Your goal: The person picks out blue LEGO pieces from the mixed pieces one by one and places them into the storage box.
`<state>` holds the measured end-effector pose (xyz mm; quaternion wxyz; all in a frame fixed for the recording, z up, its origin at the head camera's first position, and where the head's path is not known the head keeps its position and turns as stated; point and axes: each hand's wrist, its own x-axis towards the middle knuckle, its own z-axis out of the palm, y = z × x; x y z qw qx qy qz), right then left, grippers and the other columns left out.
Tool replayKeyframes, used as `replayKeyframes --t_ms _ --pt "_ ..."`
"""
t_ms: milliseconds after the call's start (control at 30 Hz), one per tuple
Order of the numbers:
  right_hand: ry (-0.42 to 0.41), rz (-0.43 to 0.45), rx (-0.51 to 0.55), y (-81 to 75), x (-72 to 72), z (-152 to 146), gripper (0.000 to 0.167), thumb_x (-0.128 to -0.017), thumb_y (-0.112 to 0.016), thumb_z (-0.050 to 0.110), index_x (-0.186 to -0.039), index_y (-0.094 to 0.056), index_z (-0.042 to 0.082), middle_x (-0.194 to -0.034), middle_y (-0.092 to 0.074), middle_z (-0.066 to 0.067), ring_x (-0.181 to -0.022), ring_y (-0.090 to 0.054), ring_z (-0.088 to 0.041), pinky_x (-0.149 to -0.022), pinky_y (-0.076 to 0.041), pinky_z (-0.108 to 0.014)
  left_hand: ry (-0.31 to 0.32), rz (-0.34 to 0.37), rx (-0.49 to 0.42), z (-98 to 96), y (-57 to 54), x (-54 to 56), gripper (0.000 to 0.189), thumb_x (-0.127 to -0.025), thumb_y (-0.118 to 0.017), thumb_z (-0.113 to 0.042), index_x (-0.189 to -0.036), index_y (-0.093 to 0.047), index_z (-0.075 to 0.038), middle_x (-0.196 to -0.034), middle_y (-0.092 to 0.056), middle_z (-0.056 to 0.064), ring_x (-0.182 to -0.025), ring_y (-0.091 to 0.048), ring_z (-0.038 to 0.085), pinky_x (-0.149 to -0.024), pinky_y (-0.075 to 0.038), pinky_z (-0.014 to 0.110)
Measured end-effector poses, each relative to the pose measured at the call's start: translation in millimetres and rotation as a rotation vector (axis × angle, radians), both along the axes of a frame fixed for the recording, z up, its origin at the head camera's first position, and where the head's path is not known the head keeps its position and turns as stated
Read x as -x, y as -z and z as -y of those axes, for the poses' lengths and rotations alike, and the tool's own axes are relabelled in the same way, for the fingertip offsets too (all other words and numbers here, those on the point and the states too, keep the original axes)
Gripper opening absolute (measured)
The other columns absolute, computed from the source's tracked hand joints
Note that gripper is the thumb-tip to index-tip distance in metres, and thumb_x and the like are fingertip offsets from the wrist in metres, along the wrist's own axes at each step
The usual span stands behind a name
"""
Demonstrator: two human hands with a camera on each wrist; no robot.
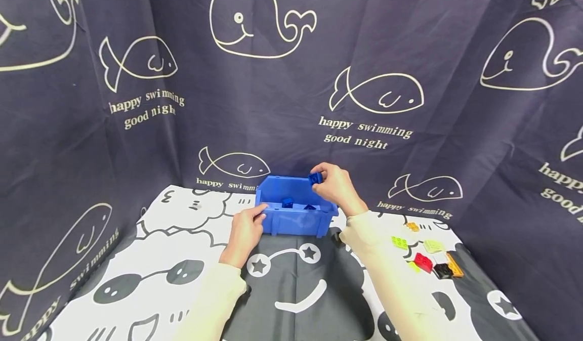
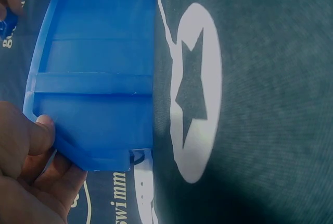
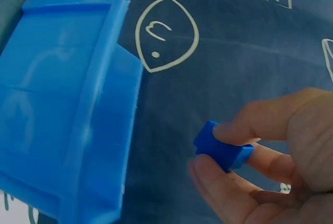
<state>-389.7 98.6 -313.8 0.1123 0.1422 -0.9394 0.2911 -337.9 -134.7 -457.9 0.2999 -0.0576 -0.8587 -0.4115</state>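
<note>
A blue plastic bin [image 1: 298, 221] stands on the patterned cloth near the back. Inside it lie a blue toy brick [image 1: 287, 203] and another dark blue piece [image 1: 309, 207]. My left hand [image 1: 246, 231] grips the bin's left front corner; in the left wrist view its thumb [image 2: 46, 125] presses the rim and the fingers reach below. Above the bin's right end, my right hand [image 1: 334, 185] pinches a blue toy brick [image 3: 221, 146] between thumb and fingers. That brick is apart from the bin wall in the right wrist view.
On the right lie loose toy bricks: a red brick [image 1: 423, 262], a black brick [image 1: 443, 270], a lime green brick [image 1: 399, 243], a pale yellow-green brick [image 1: 433, 246] and orange pieces [image 1: 454, 264]. A dark cloth wall [image 1: 291, 103] rises right behind the bin.
</note>
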Motion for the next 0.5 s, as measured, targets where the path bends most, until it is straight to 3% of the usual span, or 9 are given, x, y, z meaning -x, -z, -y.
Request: replayKeyframes --t_ms 167,500 --pt "-0.017 0.074 -0.118 9.9 4.6 14.2 0.035 -0.081 -0.076 0.012 -0.116 -0.074 0.012 -0.097 -0.071 -0.009 -0.089 -0.063 -0.029 -0.08 -0.054 -0.042 -0.002 0.013 -0.011 -0.9 2.9 -1.1 0.03 -0.09 -0.075 -0.002 -0.119 -0.079 -0.01 -0.114 -0.077 0.014 -0.109 -0.073 0.036 -0.093 -0.057 0.05" --pt "-0.012 0.172 -0.164 29.2 16.4 24.4 0.036 -0.081 -0.077 0.01 -0.117 -0.073 0.008 -0.12 -0.072 -0.015 -0.1 -0.063 -0.031 -0.093 -0.055 -0.046 0.0 -0.02 0.01 -1.0 1.2 1.3 0.03 -0.089 -0.076 0.0 -0.117 -0.08 -0.01 -0.111 -0.078 0.013 -0.105 -0.074 0.036 -0.089 -0.058 0.051"
